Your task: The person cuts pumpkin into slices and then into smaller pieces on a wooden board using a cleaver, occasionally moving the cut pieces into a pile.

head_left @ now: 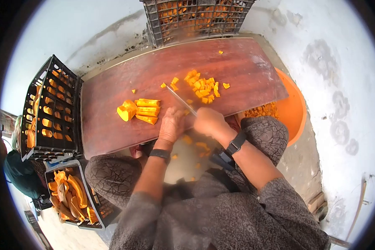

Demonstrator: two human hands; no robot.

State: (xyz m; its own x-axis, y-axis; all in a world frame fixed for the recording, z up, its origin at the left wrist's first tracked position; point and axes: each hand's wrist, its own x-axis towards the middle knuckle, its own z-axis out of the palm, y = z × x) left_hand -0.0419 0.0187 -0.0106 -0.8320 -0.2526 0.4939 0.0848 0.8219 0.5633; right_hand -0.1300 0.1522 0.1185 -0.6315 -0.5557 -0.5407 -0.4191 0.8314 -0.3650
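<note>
My right hand point(211, 123) is closed around the handle of a knife point(181, 100), whose thin blade points up and left over the reddish board point(112, 83). Close beside it, my left hand point(171, 125) has its fingers curled at the board's near edge; whatever they hold is hidden. Left of that hand lie several orange pumpkin strips point(148, 111) and a rounded pumpkin chunk point(127, 110). Beyond the knife sits a loose heap of pumpkin cubes point(203, 86), with a few stray bits around the blade tip.
An orange tub point(293, 112) with cut pumpkin stands at the board's right end. Black crates of pumpkin stand at the left point(56, 112) and at the back point(200, 21). A grey crate point(98, 223) at lower left holds pumpkin pieces. Scraps lie on the floor below.
</note>
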